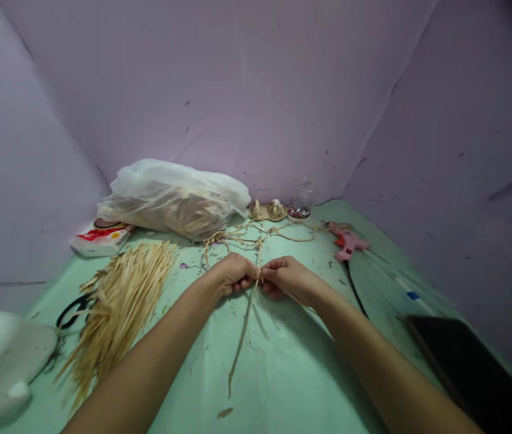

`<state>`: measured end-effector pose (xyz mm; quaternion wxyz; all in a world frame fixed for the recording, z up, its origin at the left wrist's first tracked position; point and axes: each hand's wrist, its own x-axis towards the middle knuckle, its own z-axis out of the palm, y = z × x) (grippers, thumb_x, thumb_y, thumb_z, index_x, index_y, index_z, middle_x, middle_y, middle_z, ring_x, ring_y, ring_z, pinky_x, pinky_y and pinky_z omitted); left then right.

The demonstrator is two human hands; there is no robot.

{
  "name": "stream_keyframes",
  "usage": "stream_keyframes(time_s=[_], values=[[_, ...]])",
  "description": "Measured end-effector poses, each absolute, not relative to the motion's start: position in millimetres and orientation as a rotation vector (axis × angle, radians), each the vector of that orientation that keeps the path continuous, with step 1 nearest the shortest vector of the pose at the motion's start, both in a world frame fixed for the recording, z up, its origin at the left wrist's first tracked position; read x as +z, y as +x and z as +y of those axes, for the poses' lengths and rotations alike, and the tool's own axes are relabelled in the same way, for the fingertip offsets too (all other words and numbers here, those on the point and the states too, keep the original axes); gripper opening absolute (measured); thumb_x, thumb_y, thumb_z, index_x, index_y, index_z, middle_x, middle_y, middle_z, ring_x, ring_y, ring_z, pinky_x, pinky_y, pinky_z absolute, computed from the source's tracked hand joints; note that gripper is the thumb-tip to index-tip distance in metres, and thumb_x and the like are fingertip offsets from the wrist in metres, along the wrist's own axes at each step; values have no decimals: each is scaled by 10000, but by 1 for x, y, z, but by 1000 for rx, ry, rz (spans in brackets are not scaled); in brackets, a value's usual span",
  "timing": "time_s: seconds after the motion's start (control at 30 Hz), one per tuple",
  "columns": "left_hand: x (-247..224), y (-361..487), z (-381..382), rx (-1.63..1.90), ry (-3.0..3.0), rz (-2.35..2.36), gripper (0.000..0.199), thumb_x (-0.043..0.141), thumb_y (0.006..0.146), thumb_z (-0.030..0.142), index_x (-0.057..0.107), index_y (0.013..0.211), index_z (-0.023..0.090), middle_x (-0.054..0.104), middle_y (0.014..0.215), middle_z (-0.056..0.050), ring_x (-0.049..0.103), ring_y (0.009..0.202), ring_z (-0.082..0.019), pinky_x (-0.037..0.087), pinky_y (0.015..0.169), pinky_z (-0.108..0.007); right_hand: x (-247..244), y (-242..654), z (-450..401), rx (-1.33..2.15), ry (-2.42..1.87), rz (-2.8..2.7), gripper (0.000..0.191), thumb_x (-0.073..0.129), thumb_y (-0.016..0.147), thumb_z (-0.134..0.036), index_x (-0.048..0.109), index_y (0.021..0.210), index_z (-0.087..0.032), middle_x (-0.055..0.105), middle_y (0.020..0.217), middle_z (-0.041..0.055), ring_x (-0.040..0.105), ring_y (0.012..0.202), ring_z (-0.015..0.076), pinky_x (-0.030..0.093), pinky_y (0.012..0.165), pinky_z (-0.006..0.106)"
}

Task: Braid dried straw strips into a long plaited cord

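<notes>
Both of my hands meet at a thin twisted cord of dried plant fibre over the middle of the table. My left hand is closed, pinching the cord from the left. From the right, my right hand pinches the same cord, fingertips almost touching the left ones. A loose tail of the strand hangs toward me and ends in a narrow tip. Beyond my hands, a long length of twisted cord lies in loops on the table. My fingertips partly hide the spot where the strands come together.
A bundle of dried strips lies left, over black-handled scissors. Behind are a filled plastic bag, a box, a woven piece and a clear container. Right are a pink glue gun and dark tablet-like slab; a white object stands left.
</notes>
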<state>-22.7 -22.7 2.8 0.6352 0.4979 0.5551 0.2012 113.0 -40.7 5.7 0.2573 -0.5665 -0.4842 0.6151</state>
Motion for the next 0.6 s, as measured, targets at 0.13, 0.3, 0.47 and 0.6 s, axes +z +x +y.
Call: stream_keyframes(time_s=[0.13, 0.3, 0.47, 0.6], values=[[1, -22, -22, 458, 1168, 1292, 100, 489, 491, 119, 555, 566, 127, 390, 360, 39, 297, 305, -58, 151, 323, -178, 8, 116, -40, 1667, -1510, -1266, 90, 529, 638, -132, 508, 550, -131, 449, 427, -44, 250, 332, 27, 132, 336, 184], [7, -19, -26, 434, 1317, 1425, 72, 502, 492, 102, 564, 524, 120, 388, 335, 28, 327, 315, -75, 206, 336, -192, 3, 119, -37, 1572, -1569, -1290, 62, 551, 597, -141, 521, 543, -134, 453, 401, -54, 239, 330, 28, 119, 343, 193], [15, -25, -24, 373, 1518, 1501, 54, 539, 541, 140, 576, 513, 113, 458, 401, 0, 356, 354, -78, 250, 370, -202, -1, 120, -36, 1601, -1550, -1318, 47, 541, 585, -160, 532, 545, -137, 514, 431, -40, 219, 315, 26, 100, 335, 205], [21, -20, -32, 300, 1706, 1600, 72, 586, 549, 198, 581, 514, 135, 466, 428, -6, 413, 423, -105, 263, 418, -206, -2, 121, -35, 1709, -1494, -1212, 25, 534, 571, -161, 519, 588, -150, 505, 422, -51, 193, 303, 24, 64, 335, 202]])
